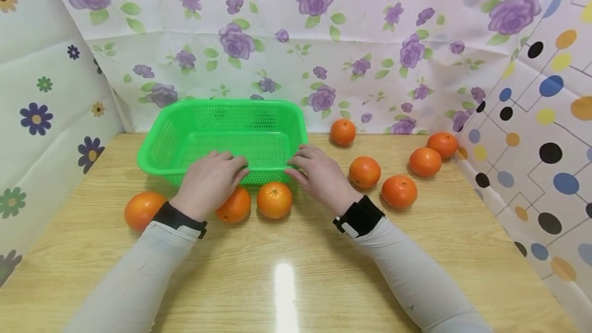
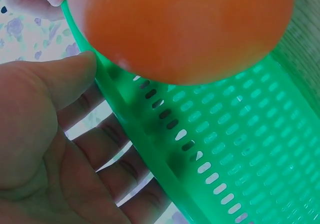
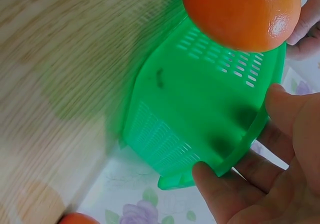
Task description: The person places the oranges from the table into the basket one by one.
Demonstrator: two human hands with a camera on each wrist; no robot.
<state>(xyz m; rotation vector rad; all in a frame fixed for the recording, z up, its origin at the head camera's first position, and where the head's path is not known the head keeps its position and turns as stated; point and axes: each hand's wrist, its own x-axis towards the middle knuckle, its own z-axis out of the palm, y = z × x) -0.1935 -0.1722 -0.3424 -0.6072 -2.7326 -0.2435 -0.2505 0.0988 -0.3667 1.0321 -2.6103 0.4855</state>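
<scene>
A green plastic basket [image 1: 231, 149] with slotted walls stands on the table against the back curtain, and no fruit shows inside it. At its near rim, left of the middle, my left hand [image 1: 209, 183] grips the edge; in the left wrist view the thumb is outside and the fingers inside. My right hand [image 1: 322, 174] holds the same rim near its right corner, thumb outside and fingers over the edge. Between the hands, an orange [image 1: 275, 200] sits close before the basket. Another orange [image 1: 235, 205] is partly hidden by the left hand.
A third orange [image 1: 143, 209] lies left of my left wrist. Several more oranges [image 1: 400, 191] are spread on the wooden table [image 1: 361, 287] to the right, one [image 1: 343, 132] near the back edge. Patterned curtains [image 1: 277, 40] enclose the back and both sides.
</scene>
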